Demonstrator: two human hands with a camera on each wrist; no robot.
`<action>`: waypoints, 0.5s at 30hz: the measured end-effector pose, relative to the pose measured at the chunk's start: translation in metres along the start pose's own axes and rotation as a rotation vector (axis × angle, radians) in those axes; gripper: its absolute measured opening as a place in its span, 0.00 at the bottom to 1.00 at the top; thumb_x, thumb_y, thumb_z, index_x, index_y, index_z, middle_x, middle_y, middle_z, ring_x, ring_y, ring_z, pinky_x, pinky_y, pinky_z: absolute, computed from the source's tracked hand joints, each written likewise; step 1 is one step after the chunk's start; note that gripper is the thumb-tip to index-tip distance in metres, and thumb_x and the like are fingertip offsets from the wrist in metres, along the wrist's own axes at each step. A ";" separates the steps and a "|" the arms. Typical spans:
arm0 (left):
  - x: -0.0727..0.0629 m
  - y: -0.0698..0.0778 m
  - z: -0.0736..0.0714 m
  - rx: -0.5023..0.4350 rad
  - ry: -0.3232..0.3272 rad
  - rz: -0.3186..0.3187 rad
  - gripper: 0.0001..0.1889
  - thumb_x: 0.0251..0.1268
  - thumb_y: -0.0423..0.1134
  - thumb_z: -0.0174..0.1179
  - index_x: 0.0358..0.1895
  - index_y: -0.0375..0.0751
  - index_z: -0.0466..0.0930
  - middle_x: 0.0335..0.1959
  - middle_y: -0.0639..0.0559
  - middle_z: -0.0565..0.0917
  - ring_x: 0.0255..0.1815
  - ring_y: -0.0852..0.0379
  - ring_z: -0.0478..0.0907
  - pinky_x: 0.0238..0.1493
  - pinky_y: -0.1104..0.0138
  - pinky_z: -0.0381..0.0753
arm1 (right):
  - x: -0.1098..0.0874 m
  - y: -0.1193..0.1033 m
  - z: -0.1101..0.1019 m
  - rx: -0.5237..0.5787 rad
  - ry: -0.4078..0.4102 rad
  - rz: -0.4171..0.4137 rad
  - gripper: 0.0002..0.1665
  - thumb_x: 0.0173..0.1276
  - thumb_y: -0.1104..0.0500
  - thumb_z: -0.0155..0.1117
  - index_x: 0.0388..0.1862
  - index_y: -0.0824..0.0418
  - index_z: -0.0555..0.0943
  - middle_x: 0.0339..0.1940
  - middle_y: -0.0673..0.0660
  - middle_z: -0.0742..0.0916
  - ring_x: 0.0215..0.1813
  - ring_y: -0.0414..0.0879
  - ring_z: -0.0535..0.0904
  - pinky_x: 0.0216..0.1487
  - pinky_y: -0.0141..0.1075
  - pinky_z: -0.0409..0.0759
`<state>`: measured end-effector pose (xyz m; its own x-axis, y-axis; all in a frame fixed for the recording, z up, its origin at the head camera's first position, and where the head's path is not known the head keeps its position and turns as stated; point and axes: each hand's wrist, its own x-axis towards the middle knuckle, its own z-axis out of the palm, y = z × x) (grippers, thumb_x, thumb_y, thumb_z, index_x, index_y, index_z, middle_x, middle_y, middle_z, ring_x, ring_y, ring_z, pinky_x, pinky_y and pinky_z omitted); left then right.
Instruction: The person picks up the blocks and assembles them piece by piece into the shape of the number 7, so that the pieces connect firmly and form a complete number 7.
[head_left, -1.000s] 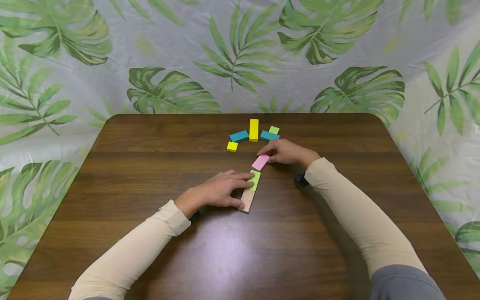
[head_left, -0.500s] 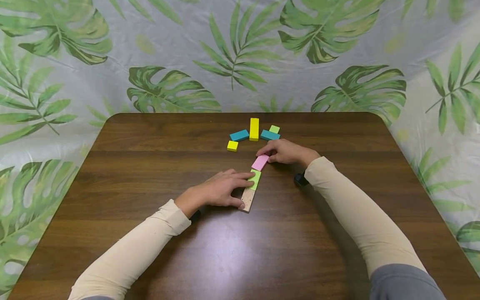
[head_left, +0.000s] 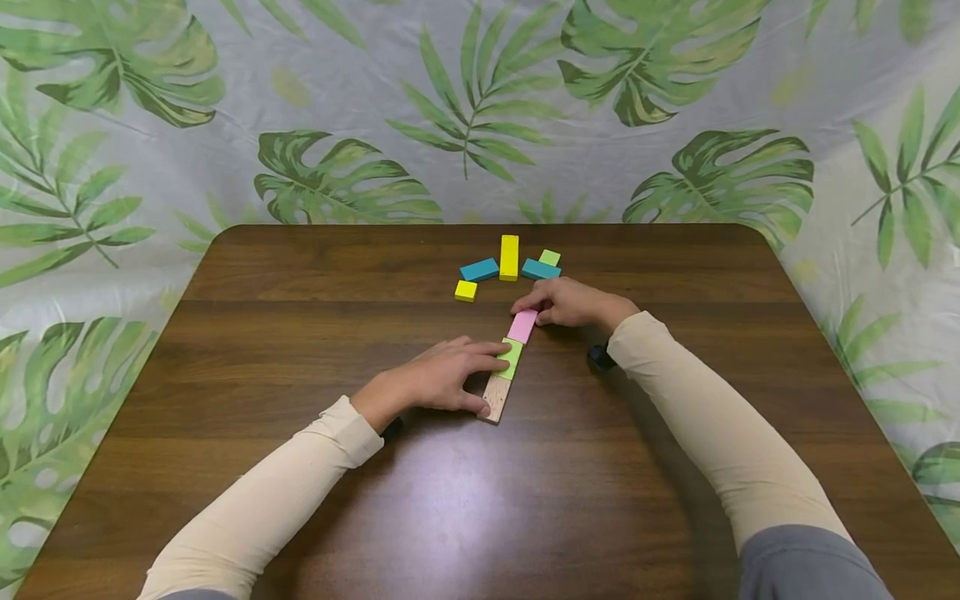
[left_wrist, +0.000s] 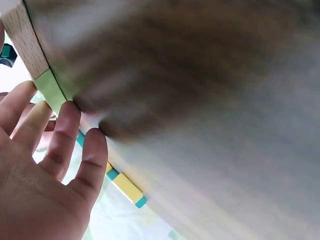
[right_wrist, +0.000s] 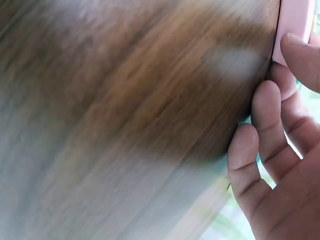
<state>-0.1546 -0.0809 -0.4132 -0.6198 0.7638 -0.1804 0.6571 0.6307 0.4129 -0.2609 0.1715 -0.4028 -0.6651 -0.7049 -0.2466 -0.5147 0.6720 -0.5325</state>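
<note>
Three flat blocks lie end to end in a slanted row on the table: a bare-wood block (head_left: 497,400) nearest me, a light green block (head_left: 513,358) in the middle and a pink block (head_left: 522,325) at the far end. My left hand (head_left: 446,377) lies along the row's left side, its extended fingertips on the green block and its thumb at the bare-wood one. In the left wrist view its fingers (left_wrist: 92,155) are spread beside the row. My right hand (head_left: 573,302) pinches the pink block's far end between thumb and index finger; the right wrist view shows the thumb (right_wrist: 300,57) against it.
Beyond the hands, a long yellow block (head_left: 509,257) stands between a left teal block (head_left: 480,269) and a right teal block (head_left: 540,269). A small yellow block (head_left: 466,291) and a small light green block (head_left: 551,257) lie close by. Leaf-patterned cloth (head_left: 480,108) hangs behind the brown table (head_left: 262,333).
The pink block has turned slightly and come into line with the green block, closing the small offset between their ends. My right hand stays on it; my left hand has barely moved.
</note>
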 end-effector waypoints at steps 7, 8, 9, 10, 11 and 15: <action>0.001 -0.001 0.000 -0.009 0.000 -0.001 0.36 0.59 0.53 0.69 0.72 0.51 0.70 0.79 0.58 0.61 0.66 0.51 0.69 0.64 0.54 0.72 | 0.003 0.000 0.002 -0.003 -0.004 0.004 0.25 0.69 0.69 0.60 0.63 0.53 0.82 0.47 0.57 0.84 0.42 0.48 0.72 0.46 0.38 0.72; 0.001 -0.001 0.000 -0.009 0.000 -0.001 0.36 0.59 0.53 0.69 0.72 0.51 0.70 0.79 0.58 0.61 0.66 0.51 0.69 0.63 0.54 0.72 | 0.003 0.000 0.002 0.001 -0.004 0.008 0.25 0.69 0.69 0.60 0.63 0.53 0.82 0.47 0.57 0.84 0.42 0.47 0.72 0.46 0.38 0.72; 0.001 -0.001 0.000 -0.008 0.001 -0.002 0.36 0.59 0.53 0.69 0.72 0.51 0.70 0.79 0.58 0.61 0.66 0.51 0.69 0.63 0.54 0.72 | 0.003 0.000 0.002 0.004 -0.004 0.010 0.25 0.69 0.69 0.60 0.63 0.53 0.82 0.47 0.57 0.84 0.42 0.47 0.72 0.46 0.38 0.72; 0.001 -0.001 0.000 -0.009 0.001 -0.003 0.36 0.60 0.53 0.69 0.72 0.51 0.70 0.79 0.58 0.61 0.66 0.51 0.69 0.63 0.54 0.72 | 0.003 0.000 0.002 0.007 -0.004 0.008 0.25 0.69 0.69 0.60 0.63 0.53 0.82 0.47 0.57 0.84 0.42 0.47 0.72 0.46 0.38 0.72; 0.000 -0.001 0.000 -0.009 0.001 -0.004 0.36 0.59 0.53 0.69 0.72 0.51 0.70 0.79 0.58 0.61 0.66 0.51 0.69 0.63 0.54 0.72 | 0.003 0.001 0.002 0.009 -0.004 0.008 0.25 0.69 0.69 0.60 0.63 0.53 0.82 0.47 0.58 0.84 0.42 0.47 0.72 0.46 0.37 0.72; 0.000 0.000 0.000 -0.007 0.003 -0.006 0.36 0.59 0.53 0.69 0.71 0.51 0.71 0.79 0.58 0.61 0.66 0.50 0.69 0.63 0.54 0.72 | 0.004 0.002 0.002 0.017 -0.001 -0.008 0.25 0.68 0.69 0.61 0.63 0.54 0.82 0.46 0.58 0.84 0.42 0.47 0.72 0.45 0.37 0.71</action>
<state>-0.1548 -0.0811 -0.4134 -0.6249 0.7596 -0.1803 0.6506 0.6343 0.4177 -0.2628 0.1695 -0.4064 -0.6604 -0.7106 -0.2427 -0.5111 0.6622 -0.5479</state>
